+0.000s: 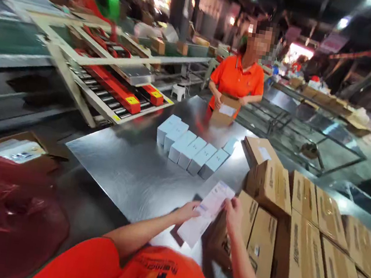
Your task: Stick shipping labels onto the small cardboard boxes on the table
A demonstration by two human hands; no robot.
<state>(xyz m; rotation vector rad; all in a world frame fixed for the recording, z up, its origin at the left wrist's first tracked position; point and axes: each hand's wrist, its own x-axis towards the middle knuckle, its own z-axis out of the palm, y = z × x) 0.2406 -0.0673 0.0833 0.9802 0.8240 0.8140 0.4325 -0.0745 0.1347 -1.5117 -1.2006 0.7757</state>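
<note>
Between both hands I hold a white printed paper sheet (205, 209) over the near edge of the metal table. My left hand (187, 212) pinches its left edge, and my right hand (233, 211) grips its upper right corner. Beyond the paper, a row of several pale white boxes (189, 149) stands on the table, apart from my hands. Taped brown cartons (303, 259) are stacked close to the right of my right hand. A dark flat thing partly shows beneath the paper; I cannot make out its kind.
The metal table (115, 161) spans the middle. Across it, a person in an orange shirt (239, 79) holds a brown carton (225, 110). A roller conveyor (110, 83) with red sides stands at the left. Red plastic wrap (4, 205) and an opened carton lie at lower left.
</note>
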